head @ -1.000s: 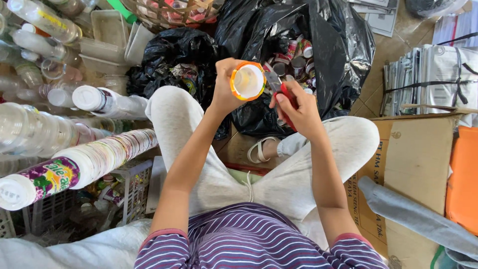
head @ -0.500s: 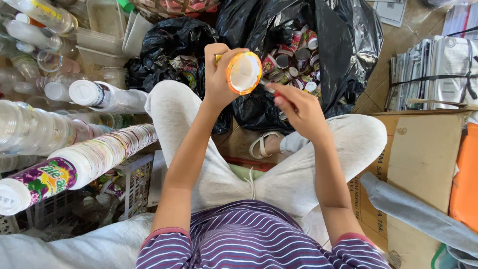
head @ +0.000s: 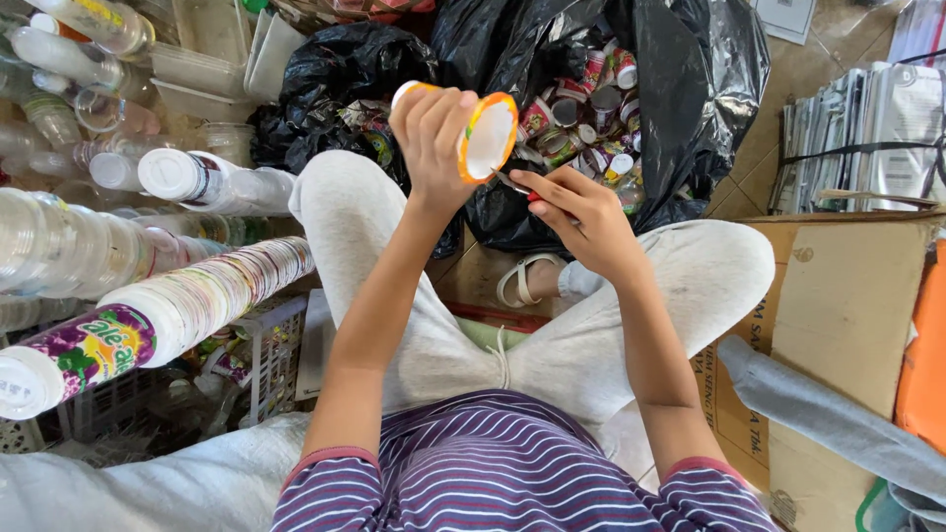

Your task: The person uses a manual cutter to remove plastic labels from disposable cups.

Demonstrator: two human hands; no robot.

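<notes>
Head view, looking down at a seated person with crossed legs in light grey trousers (head: 394, 256) and a purple striped shirt (head: 493, 473).

Left hand (head: 431, 133) is raised in front, fingers wrapped around a small plastic cup (head: 483, 133) with an orange rim and white inside. The cup is tipped on its side, mouth facing right toward the other hand. It sits above the knees, in front of the black bags.

Right hand (head: 581, 212) is just right of and below the cup, fingers pinched tight on a small tool with a red handle (head: 532, 196). A thin metal tip (head: 507, 180) pokes out toward the cup rim; it looks to be touching the rim or just short of it, cannot tell which. Kind of tool is unclear, mostly hidden by fingers.

Behind the hands: a big black plastic bag (head: 690, 99), open, with many small used cups and cans (head: 581, 99) piled inside. A second black bag (head: 345, 79) sits to the left of it.

Left side: a long stack of nested cups (head: 197, 305) lying sideways, purple print on the nearest one. Clear plastic bottles (head: 59, 236) are lined up above it, and a white wire basket (head: 266, 345) sits under the stack.

Right side: flat brown cardboard (head: 838, 305), a bundle of tied papers (head: 857, 138), something orange (head: 921, 365) at the edge. A sandal (head: 522, 281) shows between the knees. White sack (head: 148, 483) at bottom left.
</notes>
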